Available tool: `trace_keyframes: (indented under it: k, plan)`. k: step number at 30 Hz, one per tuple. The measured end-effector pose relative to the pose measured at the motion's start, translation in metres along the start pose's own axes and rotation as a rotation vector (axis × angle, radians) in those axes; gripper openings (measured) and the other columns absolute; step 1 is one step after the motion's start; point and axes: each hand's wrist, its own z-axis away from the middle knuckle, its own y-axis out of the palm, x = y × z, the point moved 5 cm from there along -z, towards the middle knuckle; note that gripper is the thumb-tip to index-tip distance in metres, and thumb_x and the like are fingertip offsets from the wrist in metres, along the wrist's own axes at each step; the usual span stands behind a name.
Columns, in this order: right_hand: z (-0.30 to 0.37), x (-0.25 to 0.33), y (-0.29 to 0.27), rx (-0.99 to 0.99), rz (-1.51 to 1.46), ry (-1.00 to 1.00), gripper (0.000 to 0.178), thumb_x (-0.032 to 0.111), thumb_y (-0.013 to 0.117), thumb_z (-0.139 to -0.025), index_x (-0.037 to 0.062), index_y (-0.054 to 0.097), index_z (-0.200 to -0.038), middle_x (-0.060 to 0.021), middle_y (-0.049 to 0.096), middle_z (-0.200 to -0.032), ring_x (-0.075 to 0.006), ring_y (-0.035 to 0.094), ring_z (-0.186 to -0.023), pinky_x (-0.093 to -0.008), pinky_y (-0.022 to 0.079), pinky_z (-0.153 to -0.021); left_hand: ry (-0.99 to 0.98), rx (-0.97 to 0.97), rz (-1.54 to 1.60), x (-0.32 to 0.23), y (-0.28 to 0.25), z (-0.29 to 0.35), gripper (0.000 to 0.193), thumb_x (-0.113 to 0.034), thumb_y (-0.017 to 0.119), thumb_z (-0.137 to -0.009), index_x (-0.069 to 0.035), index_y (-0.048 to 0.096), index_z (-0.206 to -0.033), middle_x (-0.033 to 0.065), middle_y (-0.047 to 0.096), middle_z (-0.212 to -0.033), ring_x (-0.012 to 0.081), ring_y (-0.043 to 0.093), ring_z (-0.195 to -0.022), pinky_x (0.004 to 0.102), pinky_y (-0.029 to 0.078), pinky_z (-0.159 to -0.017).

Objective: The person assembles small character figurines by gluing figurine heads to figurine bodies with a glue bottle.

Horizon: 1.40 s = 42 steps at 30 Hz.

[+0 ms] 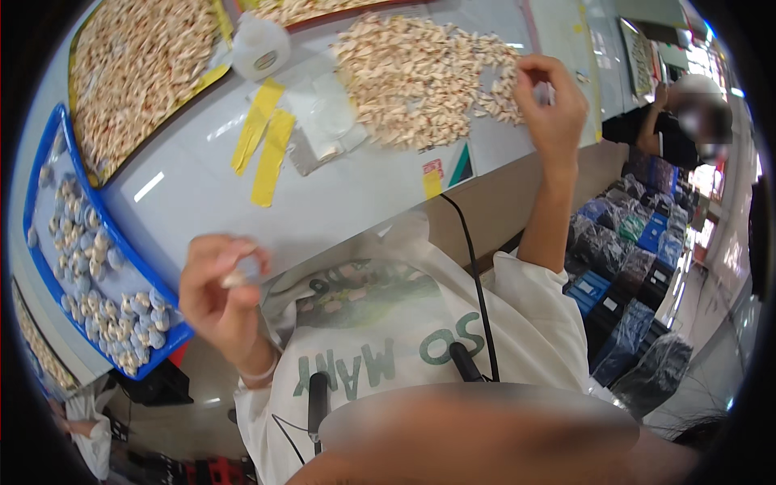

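My left hand (217, 303) is raised in front of the near table edge. Its thumb and fingers are closed round a small blue-grey and cream piece (240, 273), partly hidden by the fingertips. Farther right, my right hand (556, 109) is at the right edge of a loose pile of small cream pieces (412, 85). Its fingers are curled with the thumb close to the index finger. A hint of something bluish shows inside that hand, too small to name. Blue-grey and cream pieces (81, 234) like the held one lie in a blue tray (133, 263) at far left.
A yellow-edged tray (212, 78) of cream pieces stands at the back left, near a white bottle (261, 48). Yellow tape strips (273, 158) and a clear plastic bag (327, 113) lie mid-table. A black cable (473, 267) hangs before me. Wrapped bundles (626, 267) and a person (675, 133) are at right.
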Motion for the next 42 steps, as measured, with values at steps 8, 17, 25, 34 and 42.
trace_keyframes:
  k: [8, 17, 25, 34, 42]
  plan:
    - [0.005, 0.037, -0.004, 0.056, -0.452, 0.132, 0.017, -0.008, 0.053, -0.075, -0.0035, 0.060, -0.089, -0.0064, 0.057, -0.084, -0.0101, 0.051, -0.071, -0.0212, 0.042, -0.065, -0.248, -0.020, 0.383, 0.035, 0.034, -0.016, 0.040, -0.022, 0.067, -0.076, 0.001, 0.051, -0.105, 0.0165, 0.058, -0.096, 0.0249, 0.059, -0.087, 0.0306, 0.048, -0.071]
    - [-0.008, 0.072, 0.040, 0.263, -0.698, 0.097, 0.014, -0.011, 0.055, -0.072, -0.0056, 0.060, -0.084, -0.0099, 0.062, -0.083, -0.0136, 0.057, -0.078, -0.0226, 0.045, -0.072, -0.265, 0.055, 0.462, 0.039, 0.031, -0.017, 0.036, -0.013, 0.069, -0.073, 0.001, 0.054, -0.103, 0.0159, 0.055, -0.102, 0.0232, 0.056, -0.091, 0.0315, 0.047, -0.076]
    - [-0.023, 0.100, 0.061, 0.324, -0.652, -0.021, 0.012, -0.012, 0.058, -0.069, -0.0036, 0.063, -0.076, -0.0087, 0.063, -0.079, -0.0125, 0.058, -0.072, -0.0220, 0.045, -0.065, -0.261, 0.082, 0.519, 0.040, 0.029, -0.014, 0.037, -0.010, 0.070, -0.072, 0.003, 0.054, -0.103, 0.0151, 0.052, -0.104, 0.0214, 0.053, -0.094, 0.0308, 0.043, -0.082]
    - [-0.026, 0.108, 0.068, 0.383, -0.568, -0.006, 0.010, -0.007, 0.061, -0.066, -0.0022, 0.062, -0.074, -0.0057, 0.061, -0.073, -0.0106, 0.056, -0.066, -0.0204, 0.043, -0.061, -0.173, 0.186, 0.411, 0.038, 0.029, -0.016, 0.037, -0.009, 0.066, -0.076, 0.005, 0.053, -0.108, 0.0149, 0.052, -0.104, 0.0206, 0.053, -0.094, 0.0298, 0.043, -0.082]
    - [-0.028, 0.118, 0.071, 0.487, -0.320, -0.143, 0.014, -0.007, 0.063, -0.061, 0.0002, 0.062, -0.073, -0.0061, 0.058, -0.078, -0.0148, 0.053, -0.073, -0.0239, 0.041, -0.066, -0.190, 0.138, 0.631, 0.035, 0.034, -0.018, 0.032, -0.005, 0.063, -0.077, 0.003, 0.052, -0.106, 0.0155, 0.050, -0.108, 0.0216, 0.054, -0.093, 0.0297, 0.044, -0.079]
